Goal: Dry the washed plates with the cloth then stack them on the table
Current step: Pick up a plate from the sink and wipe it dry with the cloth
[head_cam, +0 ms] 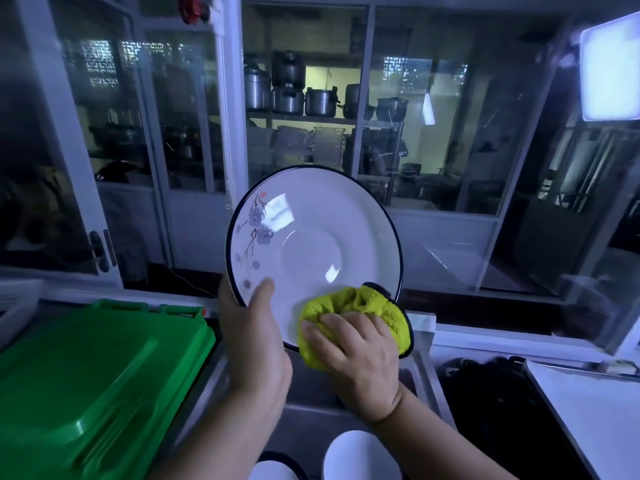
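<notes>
Plate (329, 237), white with a dark rim and a blue blossom sprig down its left side, is held up in the air above the steel basin (311, 396), tilted so its face turns toward the person, which likely lets the wiping reach the whole hollow; the left hand (256, 344) carries it at the lower left rim, its grip closed on the edge with the thumb (265, 289) laid over the face and the fingers hidden behind; the right hand (356, 358) has its grip bunched round the yellow-green cloth (360, 303), pressing the wad against the lower right of the face and over the rim, so the drying step seems under way; two white dishes (360, 455) sit low at the bottom edge, probably waiting their turn; a white worktop (595, 417) lies to the right, a likely spot for the stack, though no stack shows there; a green plastic lid (90, 375) lies to the left; beyond a glass partition, metal pots (287, 95) stand on shelves; no brand or label can be read; a small red mark at the top of the sprig is too small to make out.
</notes>
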Tool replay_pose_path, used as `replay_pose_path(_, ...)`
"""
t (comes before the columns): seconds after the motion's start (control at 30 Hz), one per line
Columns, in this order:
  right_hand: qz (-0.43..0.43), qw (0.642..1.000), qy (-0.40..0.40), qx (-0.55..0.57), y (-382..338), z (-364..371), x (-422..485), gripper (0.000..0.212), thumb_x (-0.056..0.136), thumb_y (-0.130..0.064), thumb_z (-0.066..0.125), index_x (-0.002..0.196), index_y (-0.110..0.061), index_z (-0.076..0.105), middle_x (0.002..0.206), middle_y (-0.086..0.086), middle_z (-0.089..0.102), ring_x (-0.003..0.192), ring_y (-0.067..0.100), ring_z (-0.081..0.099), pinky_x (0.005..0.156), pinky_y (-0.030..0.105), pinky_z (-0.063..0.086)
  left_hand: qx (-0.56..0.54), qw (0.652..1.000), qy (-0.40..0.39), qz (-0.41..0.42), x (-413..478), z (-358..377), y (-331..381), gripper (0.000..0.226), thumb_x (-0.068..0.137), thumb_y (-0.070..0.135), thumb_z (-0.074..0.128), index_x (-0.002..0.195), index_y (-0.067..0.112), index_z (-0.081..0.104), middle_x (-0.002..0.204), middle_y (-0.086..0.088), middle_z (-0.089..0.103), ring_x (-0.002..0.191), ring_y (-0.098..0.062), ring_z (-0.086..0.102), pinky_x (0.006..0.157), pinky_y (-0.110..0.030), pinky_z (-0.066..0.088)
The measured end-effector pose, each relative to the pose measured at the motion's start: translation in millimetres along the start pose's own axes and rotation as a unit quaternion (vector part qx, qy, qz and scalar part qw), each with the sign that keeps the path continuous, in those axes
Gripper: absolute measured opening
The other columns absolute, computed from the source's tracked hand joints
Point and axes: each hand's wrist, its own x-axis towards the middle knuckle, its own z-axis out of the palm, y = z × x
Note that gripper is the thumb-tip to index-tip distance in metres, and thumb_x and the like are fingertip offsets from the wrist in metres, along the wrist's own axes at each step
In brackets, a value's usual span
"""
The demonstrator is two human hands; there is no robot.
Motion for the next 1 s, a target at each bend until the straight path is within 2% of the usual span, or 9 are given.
replay_pose_path(0.1, 0.024, 1.000, -0.010, 0.012, -8, 4, -1, 0.023, 0.083, -0.015, 0.063, 0.105, -0.023, 0.061, 0.089, -0.001, 0.069, 0.070, 0.024, 0.060, 0.057, 0.031, 0.041, 0.010, 1.000, 0.021, -0.012, -11, -2, -15, 0.053, 0.072, 0.013, 0.055, 0.124, 0.020, 0.060, 0.110, 0.005, 0.073, 0.102, -0.016, 0.068, 0.098, -0.047, 0.050)
replay_pose_path(0.2, 0.020, 1.000, -0.007, 0.020, -10, 8, -7, 0.027, 0.083, -0.013, 0.064, 0.107, -0.023, 0.061, 0.092, -0.002, 0.069, 0.072, 0.023, 0.058, 0.058, 0.031, 0.040, 0.026, 0.999, 0.023, -0.022, -4, -8, -24, 0.045, 0.073, 0.014, 0.051, 0.115, 0.021, 0.066, 0.109, 0.001, 0.073, 0.102, -0.020, 0.068, 0.096, -0.050, 0.051)
replay_pose_path(0.3, -0.030, 0.999, -0.007, 0.029, 3, 11, -16, 0.025, 0.090, -0.014, 0.058, 0.113, -0.024, 0.059, 0.093, -0.002, 0.070, 0.074, 0.021, 0.059, 0.057, 0.031, 0.040, 0.036, 0.999, -0.006, -0.017, 10, -15, -26, 0.035, 0.071, 0.014, 0.051, 0.093, 0.033, 0.072, 0.097, 0.007, 0.075, 0.091, -0.016, 0.070, 0.083, -0.040, 0.054)
replay_pose_path(0.4, -0.121, 0.992, -0.021, 0.007, 41, 8, -21, 0.031, 0.087, -0.017, 0.065, 0.115, -0.026, 0.057, 0.094, -0.003, 0.071, 0.077, 0.020, 0.062, 0.058, 0.030, 0.040, 0.091, 0.995, -0.048, -0.013, 28, -19, -13, 0.032, 0.068, 0.016, 0.054, 0.082, 0.038, 0.072, 0.084, 0.013, 0.074, 0.085, -0.019, 0.067, 0.078, -0.038, 0.051)
replay_pose_path(0.5, -0.212, 0.976, -0.043, -0.012, 84, 0, -18, 0.032, 0.087, -0.022, 0.067, 0.116, -0.027, 0.055, 0.095, -0.004, 0.073, 0.077, 0.020, 0.067, 0.058, 0.027, 0.042, 0.173, 0.976, -0.131, -0.017, 49, -15, 15, 0.026, 0.069, 0.016, 0.057, 0.066, 0.038, 0.071, 0.063, 0.014, 0.070, 0.060, -0.010, 0.064, 0.059, -0.028, 0.049)
replay_pose_path(0.63, -0.231, 0.972, -0.032, -0.008, 94, -5, -13, 0.028, 0.087, -0.019, 0.066, 0.113, -0.026, 0.057, 0.092, -0.002, 0.072, 0.071, 0.020, 0.066, 0.054, 0.027, 0.042, 0.217, 0.946, -0.234, -0.049, 67, -3, 47, 0.048, 0.087, 0.003, 0.057, 0.057, 0.039, 0.070, 0.054, 0.011, 0.067, 0.044, -0.006, 0.062, 0.038, -0.019, 0.044)
replay_pose_path(0.73, -0.166, 0.986, -0.004, -0.022, 75, -6, -11, 0.023, 0.087, -0.018, 0.065, 0.108, -0.026, 0.059, 0.090, -0.001, 0.070, 0.066, 0.021, 0.063, 0.056, 0.030, 0.040, 0.175, 0.962, -0.201, -0.059, 57, 2, 42, 0.030, 0.071, 0.007, 0.062, 0.072, 0.036, 0.071, 0.067, 0.009, 0.071, 0.056, -0.011, 0.067, 0.051, -0.027, 0.049)
replay_pose_path(0.87, -0.052, 0.999, -0.008, -0.012, 42, -6, -4, 0.022, 0.089, -0.015, 0.055, 0.109, -0.024, 0.059, 0.087, 0.000, 0.070, 0.067, 0.024, 0.059, 0.057, 0.032, 0.040, 0.035, 0.990, -0.136, -0.020, 4, 3, -10, 0.043, 0.065, 0.004, 0.057, 0.098, 0.030, 0.065, 0.092, 0.011, 0.074, 0.083, -0.008, 0.069, 0.067, -0.019, 0.054)
replay_pose_path(1.0, -0.018, 1.000, -0.012, 0.007, 25, -4, -8, 0.026, 0.085, -0.013, 0.062, 0.109, -0.023, 0.059, 0.087, 0.000, 0.070, 0.066, 0.025, 0.062, 0.055, 0.032, 0.044, 0.017, 0.996, -0.092, 0.001, -3, 2, -29, 0.049, 0.066, 0.006, 0.051, 0.092, 0.043, 0.070, 0.094, 0.015, 0.073, 0.087, -0.006, 0.067, 0.080, -0.030, 0.053)
